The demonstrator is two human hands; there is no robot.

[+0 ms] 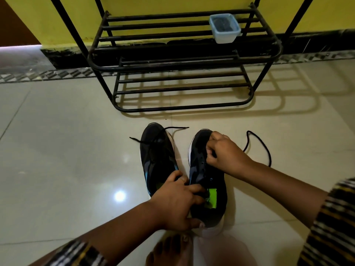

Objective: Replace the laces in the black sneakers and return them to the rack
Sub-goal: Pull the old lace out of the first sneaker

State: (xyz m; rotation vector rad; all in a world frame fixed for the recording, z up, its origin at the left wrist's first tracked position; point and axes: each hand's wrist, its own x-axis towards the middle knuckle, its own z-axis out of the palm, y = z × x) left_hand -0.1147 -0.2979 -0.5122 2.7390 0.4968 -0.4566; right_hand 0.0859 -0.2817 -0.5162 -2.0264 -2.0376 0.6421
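Observation:
Two black sneakers stand side by side on the floor, toes pointing at the rack. The left sneaker (157,156) has a black lace whose ends trail off both sides near the toe. My left hand (176,200) grips the collar of the right sneaker (199,166), fingers over its opening beside the green insole label. My right hand (222,152) is curled over that shoe's eyelet area and pinches a black lace (263,146), which loops across the floor to the right.
A black metal shoe rack (182,62) stands against the yellow wall ahead, its lower shelves bare. A clear plastic tub (224,28) sits on its upper shelf at the right. My bare foot (171,250) lies just behind the shoes. The glossy tiled floor spreads left and right.

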